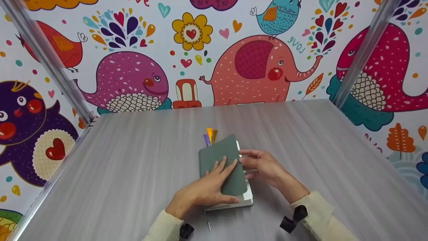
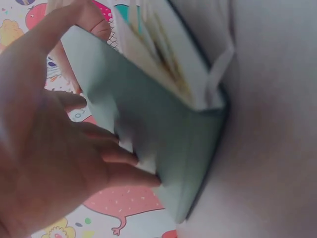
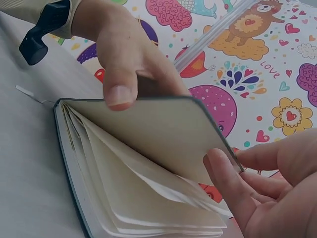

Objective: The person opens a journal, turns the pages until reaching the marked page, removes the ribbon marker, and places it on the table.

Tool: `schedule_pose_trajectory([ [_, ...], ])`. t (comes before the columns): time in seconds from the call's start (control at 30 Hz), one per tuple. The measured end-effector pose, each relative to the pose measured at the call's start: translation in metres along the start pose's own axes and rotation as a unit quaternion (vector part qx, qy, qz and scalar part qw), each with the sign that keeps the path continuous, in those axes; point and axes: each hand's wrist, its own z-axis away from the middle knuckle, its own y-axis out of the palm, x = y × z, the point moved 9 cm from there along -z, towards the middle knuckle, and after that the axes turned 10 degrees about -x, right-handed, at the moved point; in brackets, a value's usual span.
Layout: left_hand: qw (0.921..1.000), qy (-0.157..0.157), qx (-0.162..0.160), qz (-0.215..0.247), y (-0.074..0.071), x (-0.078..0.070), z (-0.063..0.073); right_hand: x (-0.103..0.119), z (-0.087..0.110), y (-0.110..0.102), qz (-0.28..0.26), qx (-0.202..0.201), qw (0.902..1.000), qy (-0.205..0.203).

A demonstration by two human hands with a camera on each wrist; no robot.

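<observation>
A green notebook (image 1: 215, 154) lies on the table with its front cover tilted up, a gap showing along its right side. My left hand (image 1: 207, 189) spreads its fingers over the outside of the cover; the right wrist view shows its thumb hooked over the edge onto the inner face. With thumb inside and fingers outside, my right hand (image 3: 277, 183) pinches the cover's outer corner. Cream pages (image 3: 148, 193) fan loosely beneath the cover. Orange, gold and purple tassels (image 1: 210, 134) stick out past the far end, and a thin ribbon (image 1: 209, 222) trails from the near end.
A grey wood-grain table (image 1: 140, 160) lies under the notebook. Behind it rises a wall (image 1: 187, 67) printed with cartoon animals, with metal posts (image 1: 361, 50) at the corners. Black straps (image 1: 294, 219) are on both wrists.
</observation>
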Motion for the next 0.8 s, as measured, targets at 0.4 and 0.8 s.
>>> schedule_pose_trajectory([
  [0.4,0.9997,-0.007,-0.005,0.021,-0.013,0.006,0.01,0.009,0.001,0.008,0.012,0.029,0.9988,-0.038],
  [0.8,0.9977,0.041,-0.053,-0.01,-0.028,-0.002,0.029,0.017,0.005,0.019,0.08,0.074,0.986,-0.126],
])
